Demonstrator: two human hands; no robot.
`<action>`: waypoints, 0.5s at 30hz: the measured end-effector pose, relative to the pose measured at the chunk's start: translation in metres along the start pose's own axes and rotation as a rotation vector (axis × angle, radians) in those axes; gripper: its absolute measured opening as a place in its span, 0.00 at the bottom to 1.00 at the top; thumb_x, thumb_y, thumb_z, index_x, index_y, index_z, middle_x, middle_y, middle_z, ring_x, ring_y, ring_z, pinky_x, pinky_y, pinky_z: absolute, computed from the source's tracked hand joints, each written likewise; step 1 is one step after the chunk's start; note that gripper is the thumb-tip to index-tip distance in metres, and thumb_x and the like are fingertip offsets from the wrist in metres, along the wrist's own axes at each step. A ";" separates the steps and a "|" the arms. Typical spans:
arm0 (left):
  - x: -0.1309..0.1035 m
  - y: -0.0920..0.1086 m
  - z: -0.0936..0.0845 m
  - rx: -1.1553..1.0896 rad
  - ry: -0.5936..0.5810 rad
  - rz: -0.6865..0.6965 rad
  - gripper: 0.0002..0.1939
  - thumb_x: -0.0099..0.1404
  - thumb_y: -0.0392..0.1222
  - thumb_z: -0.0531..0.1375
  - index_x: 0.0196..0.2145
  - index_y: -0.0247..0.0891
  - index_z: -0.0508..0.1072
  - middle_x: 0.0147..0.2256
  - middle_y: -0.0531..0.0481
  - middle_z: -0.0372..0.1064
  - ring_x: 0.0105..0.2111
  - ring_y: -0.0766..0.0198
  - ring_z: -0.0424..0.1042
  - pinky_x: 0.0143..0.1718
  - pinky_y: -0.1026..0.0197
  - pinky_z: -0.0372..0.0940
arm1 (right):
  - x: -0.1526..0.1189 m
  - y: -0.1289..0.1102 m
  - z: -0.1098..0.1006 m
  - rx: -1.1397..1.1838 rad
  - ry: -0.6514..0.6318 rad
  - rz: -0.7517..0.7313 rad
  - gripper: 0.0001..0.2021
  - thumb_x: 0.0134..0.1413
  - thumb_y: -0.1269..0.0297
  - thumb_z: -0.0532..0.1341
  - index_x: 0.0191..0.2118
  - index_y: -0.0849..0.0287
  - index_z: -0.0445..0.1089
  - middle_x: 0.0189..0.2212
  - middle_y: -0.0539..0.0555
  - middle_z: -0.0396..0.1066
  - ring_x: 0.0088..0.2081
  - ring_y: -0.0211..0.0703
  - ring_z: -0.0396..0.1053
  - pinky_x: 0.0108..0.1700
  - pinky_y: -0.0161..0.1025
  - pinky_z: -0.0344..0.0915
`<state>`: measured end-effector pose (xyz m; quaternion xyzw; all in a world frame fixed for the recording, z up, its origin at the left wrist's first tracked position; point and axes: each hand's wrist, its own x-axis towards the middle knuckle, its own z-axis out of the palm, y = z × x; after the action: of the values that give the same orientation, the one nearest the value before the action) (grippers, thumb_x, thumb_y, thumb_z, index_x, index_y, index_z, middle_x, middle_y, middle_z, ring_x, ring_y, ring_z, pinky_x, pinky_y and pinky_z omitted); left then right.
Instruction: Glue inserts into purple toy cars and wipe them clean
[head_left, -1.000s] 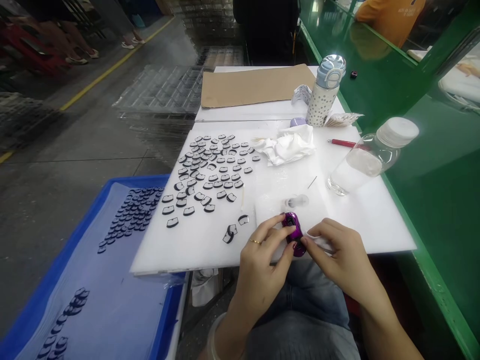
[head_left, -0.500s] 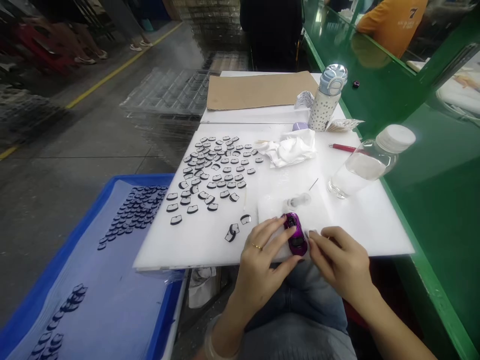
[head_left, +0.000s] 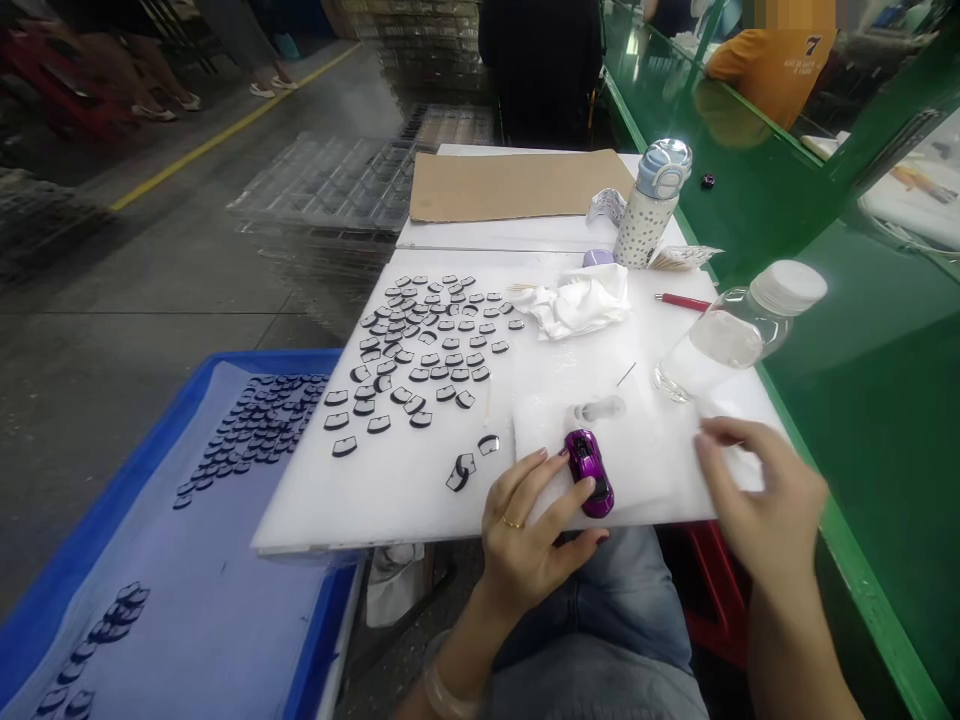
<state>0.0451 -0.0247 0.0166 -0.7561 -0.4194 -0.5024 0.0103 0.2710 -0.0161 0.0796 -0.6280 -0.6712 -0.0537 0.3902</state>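
Purple toy car [head_left: 589, 474]: on the white surface [head_left: 412, 505] near its front edge, just in front of me, lying lengthwise with its dark roof up.
Weight and feel: small, so I judge it light; the glossy shell looks stiff and probably slippery under a fingertip.
Where to grip: I would take it low along both long sides, keeping pressure off the dark cabin, which may be the more fragile part.
Left fingers [head_left: 559, 513]: spread loosely, index tip touching the car's rear part, middle tip at its side towards the front; the thumb sits apart, just past the near end. They rest on the car rather than wrap it.
Right fingers [head_left: 718, 475]: off to the right of the car, thumb and index nearly meeting; I cannot tell whether anything is between them.
Beyond the car: a small clear container [head_left: 600, 409] and a thin stick [head_left: 626, 374].
Right side: a clear bottle [head_left: 720, 340] and a red pen [head_left: 681, 301].
Left side: many dark-edged pieces [head_left: 420, 375], some lying close together.
Far left: a blue tray [head_left: 97, 530] holding more such pieces.
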 end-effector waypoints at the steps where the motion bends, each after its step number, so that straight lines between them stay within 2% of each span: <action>1: -0.002 -0.001 0.001 0.016 0.013 0.002 0.23 0.70 0.59 0.56 0.52 0.40 0.72 0.46 0.42 0.75 0.51 0.52 0.73 0.55 0.48 0.67 | -0.004 -0.016 0.004 0.063 -0.071 -0.028 0.08 0.63 0.60 0.62 0.44 0.57 0.70 0.36 0.54 0.74 0.37 0.47 0.72 0.41 0.44 0.67; 3: -0.006 -0.003 0.003 0.021 0.045 -0.018 0.33 0.70 0.66 0.49 0.58 0.37 0.66 0.43 0.41 0.76 0.48 0.53 0.75 0.59 0.46 0.62 | -0.011 -0.049 0.016 0.109 -0.190 -0.105 0.15 0.61 0.57 0.63 0.48 0.59 0.68 0.38 0.56 0.74 0.38 0.50 0.72 0.39 0.46 0.66; 5: -0.010 -0.005 0.004 -0.005 0.067 -0.049 0.38 0.71 0.67 0.43 0.62 0.33 0.62 0.44 0.39 0.76 0.48 0.52 0.75 0.61 0.45 0.59 | -0.015 -0.073 0.028 0.097 -0.244 -0.151 0.17 0.60 0.58 0.62 0.51 0.61 0.66 0.40 0.58 0.74 0.38 0.52 0.71 0.38 0.47 0.65; 7: -0.011 -0.006 0.004 -0.025 0.067 -0.053 0.37 0.72 0.66 0.42 0.63 0.33 0.61 0.46 0.39 0.75 0.50 0.52 0.74 0.60 0.46 0.60 | -0.014 -0.081 0.034 0.086 -0.252 -0.159 0.15 0.61 0.64 0.59 0.52 0.61 0.66 0.38 0.58 0.74 0.37 0.51 0.70 0.37 0.47 0.63; 8: -0.011 -0.006 0.003 -0.023 0.047 -0.049 0.34 0.73 0.63 0.44 0.62 0.33 0.61 0.46 0.39 0.74 0.51 0.52 0.73 0.60 0.47 0.60 | -0.012 -0.077 0.034 0.084 -0.242 -0.154 0.14 0.61 0.67 0.58 0.53 0.61 0.65 0.37 0.57 0.74 0.36 0.50 0.70 0.38 0.46 0.63; 10: -0.011 -0.006 0.003 -0.003 0.001 -0.033 0.26 0.74 0.55 0.50 0.59 0.33 0.65 0.47 0.39 0.73 0.52 0.52 0.72 0.61 0.47 0.59 | -0.011 -0.051 0.022 0.053 -0.191 -0.108 0.15 0.62 0.69 0.57 0.54 0.58 0.65 0.38 0.56 0.75 0.37 0.49 0.71 0.40 0.47 0.64; 12: -0.010 -0.005 0.002 0.035 -0.023 -0.014 0.18 0.72 0.47 0.56 0.54 0.33 0.69 0.46 0.39 0.73 0.51 0.52 0.71 0.61 0.47 0.59 | -0.016 -0.004 -0.001 -0.055 -0.095 0.014 0.16 0.62 0.66 0.58 0.55 0.55 0.66 0.44 0.57 0.75 0.43 0.52 0.72 0.44 0.49 0.66; 13: -0.009 -0.004 0.001 0.051 -0.024 -0.007 0.15 0.71 0.44 0.58 0.51 0.33 0.71 0.46 0.39 0.72 0.51 0.51 0.71 0.61 0.48 0.59 | -0.022 0.024 -0.017 -0.148 -0.042 0.125 0.17 0.61 0.62 0.59 0.55 0.54 0.66 0.46 0.58 0.74 0.44 0.55 0.73 0.45 0.51 0.66; 15: -0.008 -0.004 0.001 0.057 -0.028 0.000 0.12 0.69 0.40 0.60 0.47 0.32 0.72 0.46 0.39 0.71 0.52 0.50 0.70 0.60 0.48 0.61 | -0.040 0.083 -0.053 -0.402 0.023 0.385 0.18 0.60 0.58 0.61 0.55 0.53 0.67 0.45 0.59 0.75 0.41 0.58 0.73 0.39 0.51 0.66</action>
<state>0.0420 -0.0268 0.0089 -0.7624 -0.4336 -0.4796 0.0260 0.3650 -0.0603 0.0575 -0.8081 -0.5108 -0.1178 0.2685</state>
